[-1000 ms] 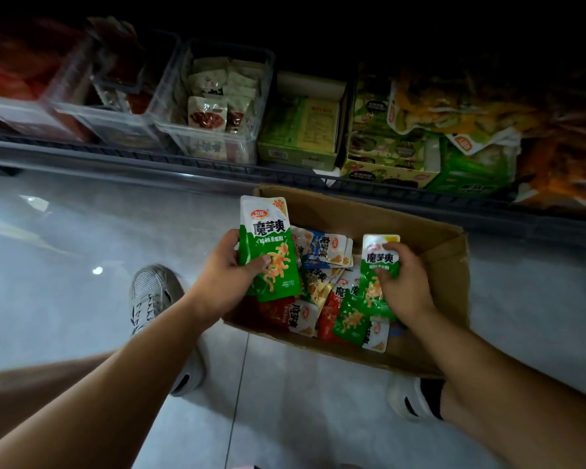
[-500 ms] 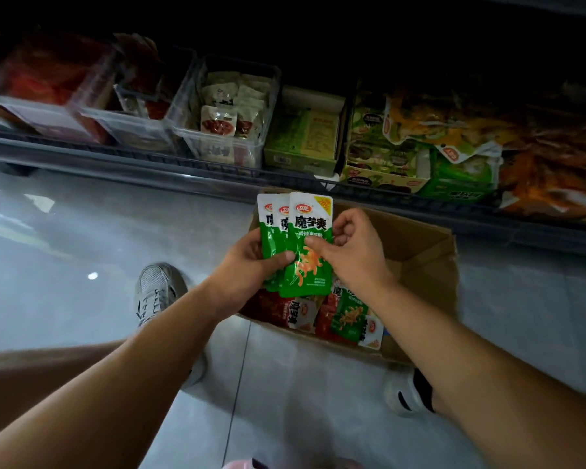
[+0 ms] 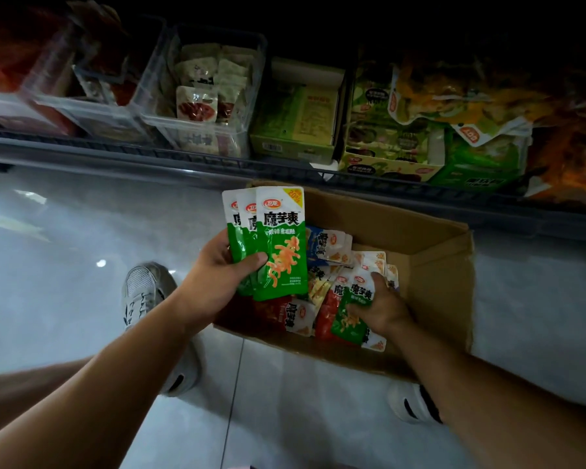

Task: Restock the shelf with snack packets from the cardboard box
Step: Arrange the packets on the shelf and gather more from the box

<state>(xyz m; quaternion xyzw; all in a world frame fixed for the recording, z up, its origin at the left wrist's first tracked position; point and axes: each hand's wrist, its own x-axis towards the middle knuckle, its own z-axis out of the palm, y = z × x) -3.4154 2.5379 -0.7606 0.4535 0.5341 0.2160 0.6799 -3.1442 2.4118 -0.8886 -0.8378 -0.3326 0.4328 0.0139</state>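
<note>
An open cardboard box [image 3: 433, 265] stands on the floor in front of a low shelf [image 3: 217, 164]. Inside lie several snack packets [image 3: 329, 245] in green, red, blue and yellow. My left hand [image 3: 217, 275] holds a fanned stack of three green packets [image 3: 278, 245] upright above the box's left end, thumb across their fronts. My right hand [image 3: 383, 306] is down in the box and grips another green packet [image 3: 356, 299] lying among the others.
The shelf carries clear plastic bins [image 3: 203, 93] with small packets, a green carton [image 3: 298, 116], green display boxes [image 3: 386, 147] and orange bags at the right. My two shoes [image 3: 149, 292] stand on the pale tiled floor beside and below the box.
My right hand added its green packet to the stack in my left hand, then dropped back into the box and took hold of another green packet.
</note>
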